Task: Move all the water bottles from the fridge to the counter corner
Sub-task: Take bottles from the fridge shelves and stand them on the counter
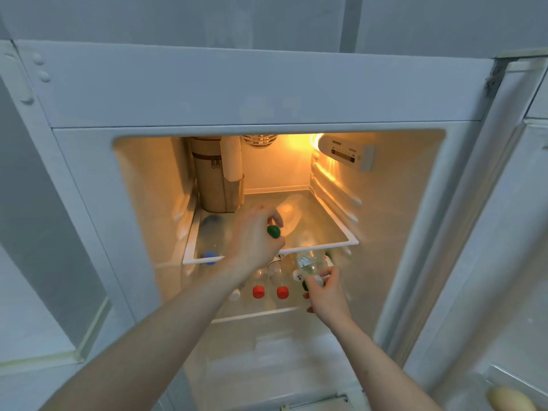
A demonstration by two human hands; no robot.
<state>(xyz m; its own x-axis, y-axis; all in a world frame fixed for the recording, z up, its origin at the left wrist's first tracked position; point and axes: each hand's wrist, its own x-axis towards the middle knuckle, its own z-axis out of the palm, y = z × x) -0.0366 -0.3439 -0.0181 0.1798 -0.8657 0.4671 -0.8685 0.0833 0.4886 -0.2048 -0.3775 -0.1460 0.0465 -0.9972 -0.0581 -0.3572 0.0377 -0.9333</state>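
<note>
Clear plastic bottles lie on their sides in the fridge [267, 93], some on the top shelf [326, 243] and more on the shelf under it. They look full of water, so each one is likely a bit heavy. The smooth plastic may be cold, wet and slippery, and the sides may squash if squeezed. The best place to hold one seems to be the neck, just behind the cap, where it is thin and hard.

The left hand [255, 238] is up on the top shelf. Its fingers curl around the neck of the green-capped bottle [286, 216], with the green cap [273, 231] poking out.

The right hand [327, 295] is lower down. Its fingers pinch the cap end of the lower bottle [311, 262]. Two red-capped bottles [270, 292] and a blue-capped bottle [210, 256] wait untouched.
</note>
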